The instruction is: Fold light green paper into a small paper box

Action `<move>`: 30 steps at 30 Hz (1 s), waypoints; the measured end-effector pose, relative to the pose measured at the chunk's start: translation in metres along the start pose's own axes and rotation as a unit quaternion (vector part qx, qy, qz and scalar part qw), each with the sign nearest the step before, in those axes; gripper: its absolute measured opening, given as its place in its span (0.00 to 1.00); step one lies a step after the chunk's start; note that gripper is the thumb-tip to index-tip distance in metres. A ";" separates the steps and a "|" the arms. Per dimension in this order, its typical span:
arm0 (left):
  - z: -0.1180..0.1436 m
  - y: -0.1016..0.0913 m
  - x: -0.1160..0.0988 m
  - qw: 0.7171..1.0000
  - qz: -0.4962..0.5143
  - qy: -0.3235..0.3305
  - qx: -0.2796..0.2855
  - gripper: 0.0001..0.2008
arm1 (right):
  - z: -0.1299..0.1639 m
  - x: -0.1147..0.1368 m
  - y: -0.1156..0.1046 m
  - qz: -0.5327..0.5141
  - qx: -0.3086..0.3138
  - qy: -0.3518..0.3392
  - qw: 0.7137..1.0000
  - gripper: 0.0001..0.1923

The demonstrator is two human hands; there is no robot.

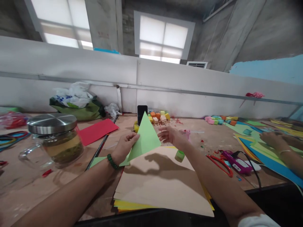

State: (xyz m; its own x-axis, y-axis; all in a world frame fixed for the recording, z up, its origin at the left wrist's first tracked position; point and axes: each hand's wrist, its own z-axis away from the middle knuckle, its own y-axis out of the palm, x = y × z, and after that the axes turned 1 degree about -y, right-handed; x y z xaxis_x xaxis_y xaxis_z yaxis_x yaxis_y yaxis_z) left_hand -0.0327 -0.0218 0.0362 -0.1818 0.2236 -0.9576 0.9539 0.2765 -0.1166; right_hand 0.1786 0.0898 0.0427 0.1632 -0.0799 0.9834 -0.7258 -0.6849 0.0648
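My left hand (124,145) pinches the lower left edge of a light green paper folded into a triangle (145,136) and holds it up above the table. A green bead bracelet sits on that wrist. My right hand (169,135) hovers just right of the triangle with its fingers apart and nothing in them. Below both hands lies a stack of coloured paper sheets (161,186) with a tan sheet on top. A small green tape roll (179,155) rests on the stack's right side.
A glass mug with a metal lid (55,138) stands at the left, a red sheet (97,130) behind it. A black phone (142,113) and small coloured paper cubes (159,117) sit at the back. Red scissors (220,163), a purple glue gun (236,162). Another person's hands (274,140) rest on papers at the right.
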 end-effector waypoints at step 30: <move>0.019 0.018 0.010 0.962 0.164 -0.119 0.185 0.39 | 0.027 -0.018 0.044 0.160 -0.055 -0.157 0.973 0.37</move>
State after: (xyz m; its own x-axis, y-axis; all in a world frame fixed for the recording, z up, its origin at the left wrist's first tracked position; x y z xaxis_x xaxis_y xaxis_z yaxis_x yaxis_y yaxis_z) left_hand -0.0128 -0.0319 0.0193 0.1608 0.0103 -0.9869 0.9782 -0.1348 0.1580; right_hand 0.1622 0.0414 0.0232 0.1009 -0.5044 0.8575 -0.8376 -0.5082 -0.2004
